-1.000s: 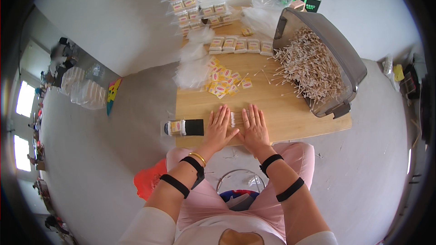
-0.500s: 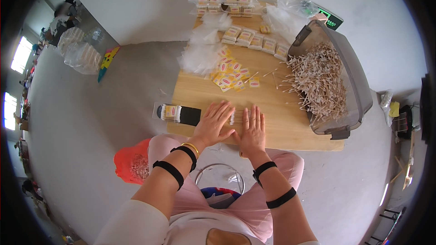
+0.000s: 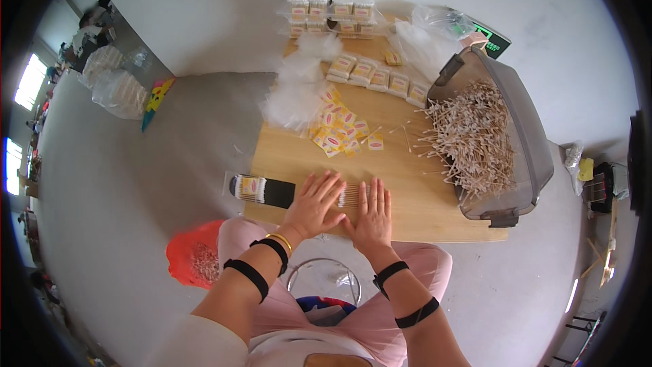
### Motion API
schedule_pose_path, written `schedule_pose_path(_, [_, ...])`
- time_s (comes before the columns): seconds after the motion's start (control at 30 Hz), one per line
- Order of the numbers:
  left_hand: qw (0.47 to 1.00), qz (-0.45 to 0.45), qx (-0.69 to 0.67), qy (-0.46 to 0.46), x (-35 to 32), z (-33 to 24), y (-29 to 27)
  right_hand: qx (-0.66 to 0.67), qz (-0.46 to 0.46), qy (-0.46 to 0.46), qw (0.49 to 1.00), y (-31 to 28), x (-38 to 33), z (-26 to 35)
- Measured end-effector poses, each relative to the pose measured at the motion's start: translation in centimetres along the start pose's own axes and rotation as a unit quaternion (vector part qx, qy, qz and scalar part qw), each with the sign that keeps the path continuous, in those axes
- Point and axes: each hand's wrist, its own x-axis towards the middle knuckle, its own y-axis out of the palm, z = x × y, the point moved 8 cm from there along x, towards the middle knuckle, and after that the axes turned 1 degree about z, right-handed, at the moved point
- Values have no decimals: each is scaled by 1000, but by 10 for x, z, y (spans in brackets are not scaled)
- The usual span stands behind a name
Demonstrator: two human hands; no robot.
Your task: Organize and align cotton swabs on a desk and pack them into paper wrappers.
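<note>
A row of cotton swabs [image 3: 350, 195] lies side by side on the wooden table [image 3: 428, 214]. My left hand [image 3: 313, 202] rests flat at the row's left end, fingers stretched out. Over the right end my right hand [image 3: 371, 214] lies flat too, hiding part of the swabs. The two thumbs meet or nearly meet on the near side. Left of my left hand is a black strip [image 3: 279, 193], and at its far end sits a bundle of swabs with a yellow-and-white card [image 3: 250, 187], partly in a clear bag.
A grey plastic bin [image 3: 536, 143] on the right lies tipped, heaped with loose swabs [image 3: 472, 139]. Beyond my hands are scattered cards [image 3: 339, 129], clear bags [image 3: 295, 102] and a row of filled packs [image 3: 378, 78]. Stacked packs [image 3: 309, 8] stand behind. A red bag [image 3: 187, 255] sits lower left.
The whole view has shifted, so the table and its things appear a little lower. Both hands stay flat on the swab row, with little visible movement against it.
</note>
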Motion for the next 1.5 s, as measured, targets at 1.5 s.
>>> schedule_pose_path(1.5, [994,-83,-63,38,1,-3,-1,93,-85,5,992,-3,1,-13])
